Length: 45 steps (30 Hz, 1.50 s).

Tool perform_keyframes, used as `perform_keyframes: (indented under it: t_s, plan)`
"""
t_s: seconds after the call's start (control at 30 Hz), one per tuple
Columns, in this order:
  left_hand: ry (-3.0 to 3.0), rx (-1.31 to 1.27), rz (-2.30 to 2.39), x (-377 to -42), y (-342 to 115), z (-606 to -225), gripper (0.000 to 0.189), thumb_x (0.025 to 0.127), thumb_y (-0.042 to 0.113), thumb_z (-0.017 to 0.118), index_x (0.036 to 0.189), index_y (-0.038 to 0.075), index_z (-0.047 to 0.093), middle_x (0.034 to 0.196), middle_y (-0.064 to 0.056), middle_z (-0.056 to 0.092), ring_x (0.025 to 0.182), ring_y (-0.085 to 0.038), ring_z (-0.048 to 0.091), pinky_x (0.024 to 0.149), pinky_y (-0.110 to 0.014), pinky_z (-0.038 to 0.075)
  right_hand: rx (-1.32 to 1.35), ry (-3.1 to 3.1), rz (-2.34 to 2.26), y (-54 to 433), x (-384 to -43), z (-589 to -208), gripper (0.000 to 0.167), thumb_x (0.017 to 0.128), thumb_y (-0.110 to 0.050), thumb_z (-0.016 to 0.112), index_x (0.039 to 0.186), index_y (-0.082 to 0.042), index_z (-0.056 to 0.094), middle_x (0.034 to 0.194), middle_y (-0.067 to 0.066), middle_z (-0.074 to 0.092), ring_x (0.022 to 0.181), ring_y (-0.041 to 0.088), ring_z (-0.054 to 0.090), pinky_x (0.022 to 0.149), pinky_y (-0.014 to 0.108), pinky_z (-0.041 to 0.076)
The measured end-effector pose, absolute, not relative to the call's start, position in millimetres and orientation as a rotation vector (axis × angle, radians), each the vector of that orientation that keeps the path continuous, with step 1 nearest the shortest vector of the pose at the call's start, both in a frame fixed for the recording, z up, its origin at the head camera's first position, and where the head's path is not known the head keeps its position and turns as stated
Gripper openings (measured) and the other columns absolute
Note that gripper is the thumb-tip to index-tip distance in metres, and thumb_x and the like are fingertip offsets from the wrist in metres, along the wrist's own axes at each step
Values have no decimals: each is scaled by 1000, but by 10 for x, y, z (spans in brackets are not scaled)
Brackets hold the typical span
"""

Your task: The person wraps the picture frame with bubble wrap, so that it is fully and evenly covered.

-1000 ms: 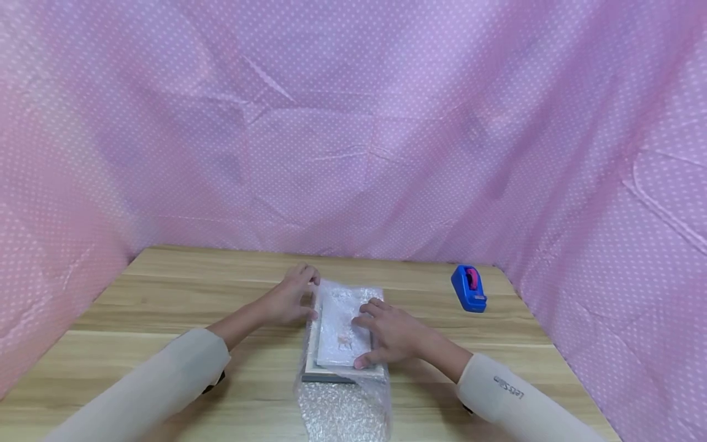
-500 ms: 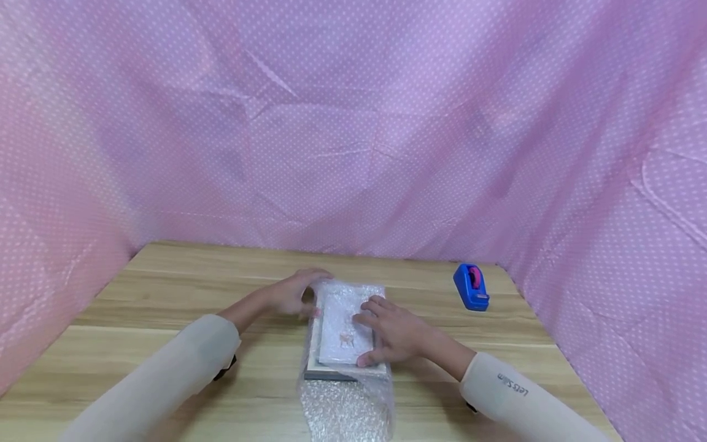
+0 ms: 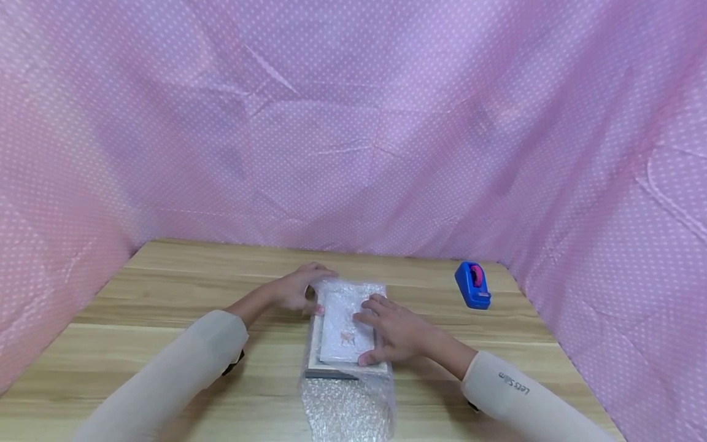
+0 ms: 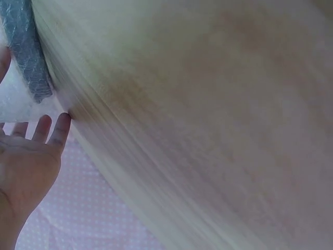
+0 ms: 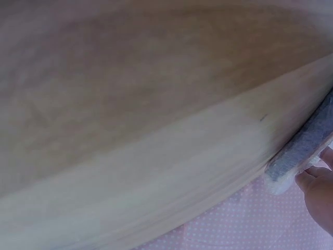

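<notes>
The wrapped frame [image 3: 339, 334] lies mid-table [image 3: 166, 294], bubble wrap [image 3: 342, 405] extending from its near edge. Your right hand [image 3: 392, 328] rests on its right side, grip spread. Your left hand [image 3: 294, 291] spans its far left corner, grip spread; fingertip contact is hard to confirm.

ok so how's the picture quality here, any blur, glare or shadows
Head view: fairly clear, with bright glints on the bubble wrap and soft shadows on the tabletop by the sleeves. Left wrist view: hazy, tabletop grain smeared. Right wrist view: soft, tabletop darker towards the top.
</notes>
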<state>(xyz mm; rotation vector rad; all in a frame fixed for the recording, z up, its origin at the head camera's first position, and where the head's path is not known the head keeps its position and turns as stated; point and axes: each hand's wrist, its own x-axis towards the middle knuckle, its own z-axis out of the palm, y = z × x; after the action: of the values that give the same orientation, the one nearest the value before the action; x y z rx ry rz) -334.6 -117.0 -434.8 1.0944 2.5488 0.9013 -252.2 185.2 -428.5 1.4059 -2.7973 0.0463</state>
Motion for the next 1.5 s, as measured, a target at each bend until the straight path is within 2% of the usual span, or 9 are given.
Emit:
perform_keyframes:
  t_s: [0.2,0.37,0.5,0.67,0.77,0.9,1.1,1.4,1.5]
  plan:
    - [2586,1133,917,-3351,-1171,-4372,75,81,26,87,148,20,54,146,-6,46,133,-31,42,108,-57,41,1389,-2814,48,1848,-2525,-4294,92,85,-85,50,148,-18,51,148,13,49,143,37,40,114,52,38]
    - [2635,1245,834,-3334,-1140,-4351,66,81,24,86,141,12,62,148,-8,48,140,-33,38,116,-56,33,1369,-2784,29,1829,-2520,-4291,90,83,-87,50,142,-19,56,145,10,50,135,29,43,110,48,43]
    - [2643,1349,793,-3310,-1104,-4333,63,81,21,86,138,6,64,146,-10,52,138,-34,40,115,-54,35,1325,-2753,4,1817,-2516,-4299,89,79,-89,53,136,-20,57,150,13,44,134,30,42,112,50,39]
    - [2679,1345,746,-3279,-1085,-4344,57,84,24,84,136,8,66,141,-6,57,131,-27,46,110,-46,42,1202,-2790,-19,1801,-2514,-4298,114,70,-97,51,151,-18,43,158,16,36,143,39,34,119,57,26]
    - [2694,1302,740,-3258,-1084,-4346,54,86,25,83,136,10,67,140,-3,58,128,-23,47,107,-42,45,1166,-2824,-39,1799,-2513,-4299,121,68,-100,46,160,-22,34,161,16,34,145,43,33,118,62,24]
    - [2691,1322,757,-3225,-1090,-4342,55,86,22,82,138,12,65,134,-3,60,121,-21,50,103,-42,47,1209,-2846,-47,1801,-2523,-4303,116,70,-99,46,160,-25,38,161,17,36,143,42,36,117,63,26]
    - [2697,1452,631,-3209,-1105,-4313,57,88,21,79,142,17,63,131,-6,60,116,-21,49,99,-40,48,1313,-2806,1,1815,-2562,-4290,107,75,-92,53,156,-22,46,159,21,38,141,42,37,116,63,27]
    - [2616,1471,467,-3211,-1074,-4227,52,94,27,72,144,18,60,148,-6,48,128,-23,43,107,-42,44,1351,-2843,-56,1852,-2582,-4277,105,77,-93,49,157,-25,43,161,20,35,143,41,35,118,61,25]
    - [2630,1486,393,-3215,-1060,-4211,53,93,30,73,143,17,61,148,-3,50,133,-24,43,112,-42,42,1360,-2842,-85,1839,-2572,-4257,105,78,-93,46,158,-25,43,161,21,35,142,42,35,118,61,26]
